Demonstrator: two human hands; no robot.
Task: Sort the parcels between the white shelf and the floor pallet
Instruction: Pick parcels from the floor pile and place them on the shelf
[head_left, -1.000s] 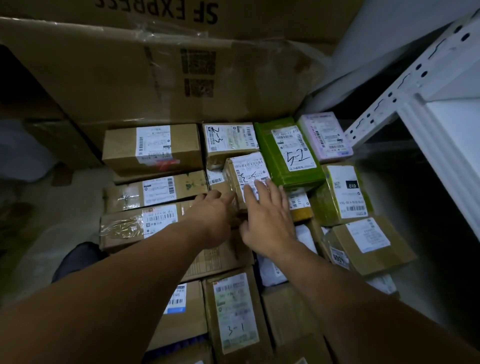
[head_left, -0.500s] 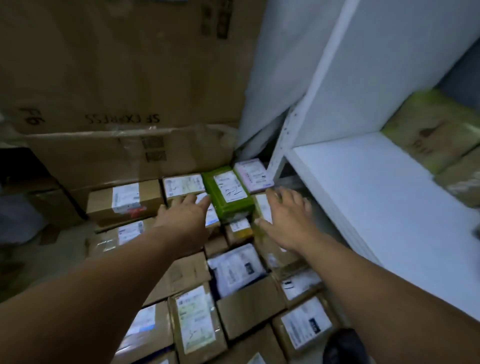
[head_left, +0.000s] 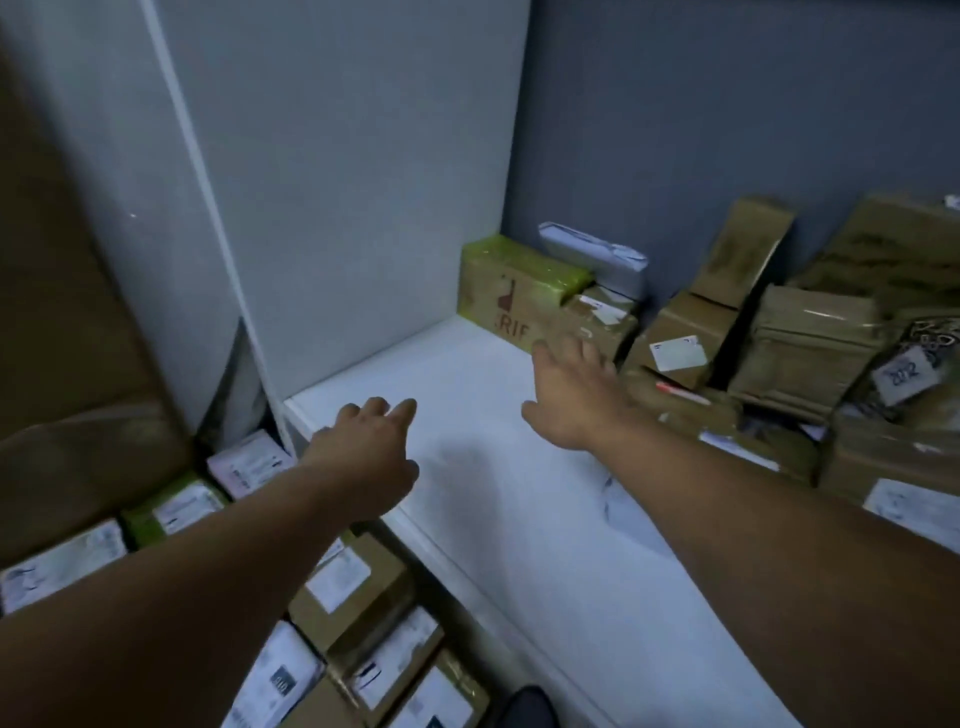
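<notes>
The left hand (head_left: 369, 452) and right hand (head_left: 576, 400) hold nothing, fingers loose. A brown parcel (head_left: 602, 319) sits just by the right fingertips (head_left: 543, 356).

Your white shelf (head_left: 493, 415) bore a green-taped carton (head_left: 514, 291) in its back left corner, with a white mailer bag (head_left: 597, 254) propped just behind it. Brown parcels (head_left: 800, 353) were heaped along the right. Below the shelf's left edge, labelled boxes (head_left: 353, 587) lay packed side by side.

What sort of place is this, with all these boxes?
Probably a courier parcel storeroom: labelled cardboard boxes sit packed together on the floor, a pile of taped parcels fills the back of the white shelf, and one tag carries a handwritten number.
</notes>
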